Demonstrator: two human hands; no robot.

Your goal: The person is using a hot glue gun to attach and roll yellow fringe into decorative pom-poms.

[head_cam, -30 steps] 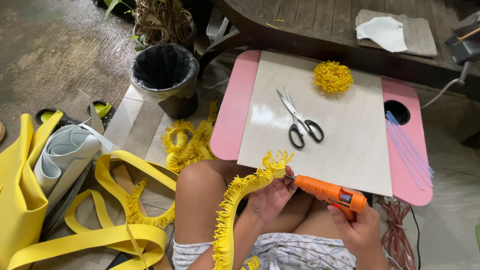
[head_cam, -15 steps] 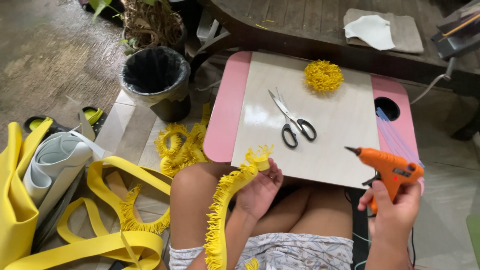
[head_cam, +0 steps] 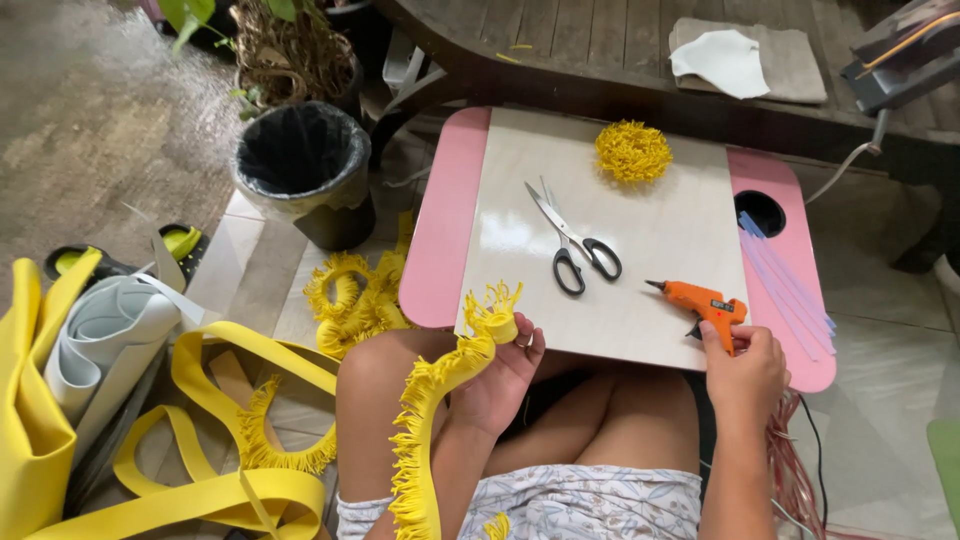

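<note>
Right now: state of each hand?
Left hand: closed on the fringe strip.
Right hand: closed on the glue gun, on the lap table.

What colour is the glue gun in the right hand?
Orange, with a black trigger; the glue gun shows clearly in the head view, held by the right hand.

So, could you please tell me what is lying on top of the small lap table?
On the lap table lie black-handled scissors, a yellow fringe pompom, clear glue sticks and the orange glue gun, held by the right hand.
</note>
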